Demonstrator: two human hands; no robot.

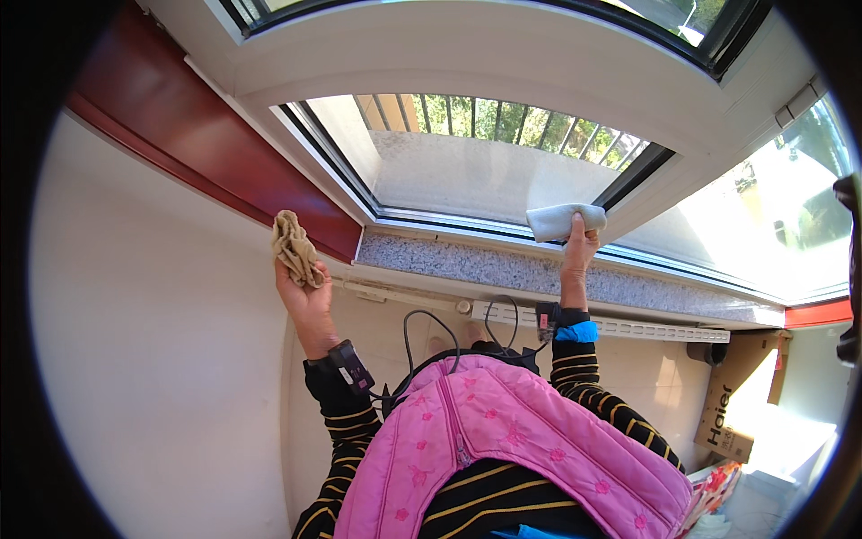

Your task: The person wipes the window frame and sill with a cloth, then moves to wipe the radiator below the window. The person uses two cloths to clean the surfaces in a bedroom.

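In my left hand is a crumpled tan cloth, raised in front of the white wall near the dark red window trim. My right hand grips a folded white cloth. That cloth is at the lower right corner of a window pane, against the white frame. Whether it presses on the glass or only on the frame, I cannot tell. Below the pane runs a speckled grey stone sill. Both wrists carry small dark devices with cables.
A white radiator stands under the sill, with a pipe running left. At the right are a Haier cardboard box and a dark round container. Outside the glass is a railing. The white wall rises close on my left.
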